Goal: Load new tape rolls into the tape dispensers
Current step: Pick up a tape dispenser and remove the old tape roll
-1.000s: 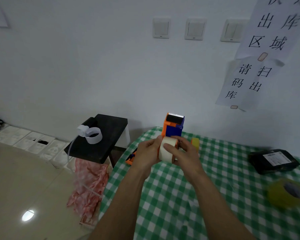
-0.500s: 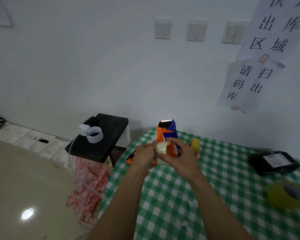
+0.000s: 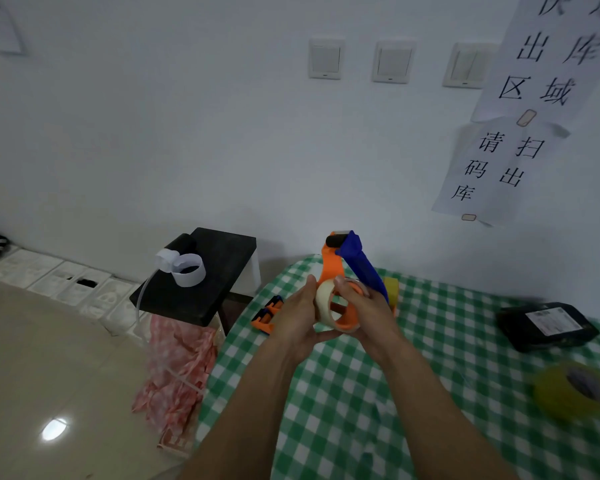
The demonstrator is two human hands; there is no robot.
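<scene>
Above the checked table (image 3: 361, 403), my left hand (image 3: 297, 318) curls thumb and fingers around the pale tape roll (image 3: 324, 301), which is held against the orange ring of the dispenser (image 3: 355, 259). My right hand (image 3: 366, 308) grips that ring. Behind my left hand a second dispenser (image 3: 266, 311) lies on the table.

Our green-checked tabletop (image 3: 333, 410) bears a black parcel (image 3: 548, 327) at two o'clock, a yellow tape roll (image 3: 551, 400) at four, an orange dispenser (image 3: 265, 315) at ten.

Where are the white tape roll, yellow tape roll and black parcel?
white tape roll (image 3: 324, 300), head view, outer band.
yellow tape roll (image 3: 555, 397), head view, outer side.
black parcel (image 3: 519, 336), head view, dark wrapping.
</scene>
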